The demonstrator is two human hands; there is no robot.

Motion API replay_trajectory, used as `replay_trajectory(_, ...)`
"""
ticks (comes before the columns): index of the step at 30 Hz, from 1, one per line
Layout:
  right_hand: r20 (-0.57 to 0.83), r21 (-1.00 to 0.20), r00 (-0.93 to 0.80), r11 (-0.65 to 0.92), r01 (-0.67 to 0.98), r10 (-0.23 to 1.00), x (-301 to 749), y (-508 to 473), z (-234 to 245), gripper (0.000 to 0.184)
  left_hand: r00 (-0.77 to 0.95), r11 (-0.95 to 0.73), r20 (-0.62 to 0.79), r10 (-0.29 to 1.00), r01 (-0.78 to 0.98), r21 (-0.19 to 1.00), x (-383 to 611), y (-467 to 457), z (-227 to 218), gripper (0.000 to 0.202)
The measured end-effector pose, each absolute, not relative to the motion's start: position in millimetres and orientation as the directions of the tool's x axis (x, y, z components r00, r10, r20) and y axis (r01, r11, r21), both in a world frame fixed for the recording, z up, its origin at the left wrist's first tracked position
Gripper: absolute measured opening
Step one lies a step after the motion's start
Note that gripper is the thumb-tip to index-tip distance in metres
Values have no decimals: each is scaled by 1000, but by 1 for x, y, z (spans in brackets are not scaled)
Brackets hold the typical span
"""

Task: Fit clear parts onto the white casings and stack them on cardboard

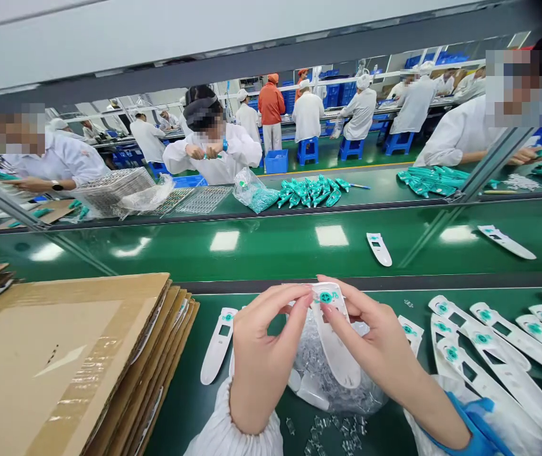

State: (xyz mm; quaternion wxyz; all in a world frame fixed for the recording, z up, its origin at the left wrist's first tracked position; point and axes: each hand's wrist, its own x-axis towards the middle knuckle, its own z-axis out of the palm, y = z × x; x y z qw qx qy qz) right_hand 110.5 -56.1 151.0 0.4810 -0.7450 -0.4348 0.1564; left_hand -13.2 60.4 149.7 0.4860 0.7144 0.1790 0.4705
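Observation:
My left hand (261,354) and my right hand (370,345) together hold a white plastic thermometer shell (334,342) with a teal button near its top end. The fingertips of both hands pinch that top end. Under the hands lies a clear bag of small transparent parts (318,377). A few of these clear parts (332,434) are scattered on the green bench near my wrists. Another white shell (218,345) lies just left of my left hand.
Stacked cardboard sheets (62,361) fill the left. Several white shells with teal buttons (494,342) lie at the right. Two shells (378,248) ride the green conveyor belt (252,244). Workers in white coats (214,149) sit across it, with teal parts (311,192).

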Motion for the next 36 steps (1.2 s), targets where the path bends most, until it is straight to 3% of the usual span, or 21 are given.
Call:
replay_trajectory(4,190,-862,536,-122,492,823,108,-57,150,39,434,-694,684,586,-167,701,-8,56,150,22)
replay_trajectory(7,203,-852,524,-114,511,827,106,-58,153,40,425,-768,756,498,-189,612,-3,55,148,23)
replay_trajectory(17,211,-803,504,-146,579,837,104,-58,153,43,490,-825,735,469,-55,563,-3,53,138,18)
replay_trajectory(25,208,-797,518,-163,581,830,108,-60,152,45,496,-920,798,342,4,392,-3,50,139,19)
replay_trajectory(28,248,-789,497,-125,602,831,109,-61,152,45,501,-829,748,436,-101,550,-2,53,142,17)
replay_trajectory(32,361,-693,423,-64,718,831,104,-67,152,51,614,-310,395,683,-246,918,-3,54,145,14)
replay_trajectory(34,377,-657,392,-57,752,839,101,-71,155,58,692,-99,248,677,-249,964,-8,56,145,15)
replay_trajectory(36,276,-699,346,-59,712,896,106,-70,161,65,704,-30,193,684,-237,971,-21,65,146,12)
